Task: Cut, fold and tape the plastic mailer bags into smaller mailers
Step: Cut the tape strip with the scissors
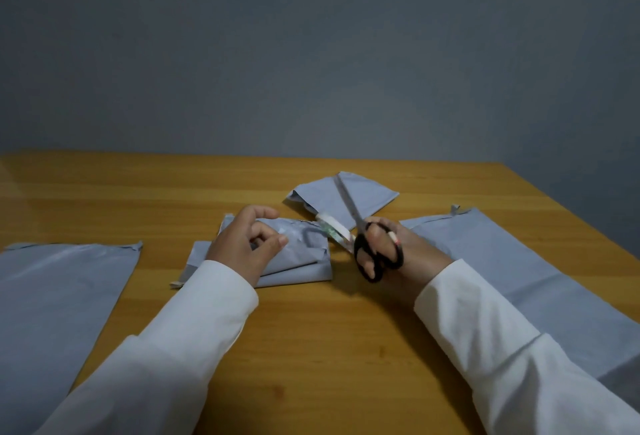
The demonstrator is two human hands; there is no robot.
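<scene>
A folded grey mailer [298, 258] lies in the middle of the wooden table [311, 348]. My left hand [244, 244] rests on its left part, thumb and forefinger pinched together on what looks like a small strip of clear tape. My right hand [398, 254] holds black-handled scissors [367, 237], fingers through the loops, blades closed and pointing away over a second folded grey mailer [363, 195]. A tape roll [334, 230] lies between the two folded mailers, just left of the scissors.
A large flat grey mailer bag [52, 296] covers the table's left side. Another large one [536, 278] stretches along the right edge under my right forearm. A grey wall rises behind the table's far edge.
</scene>
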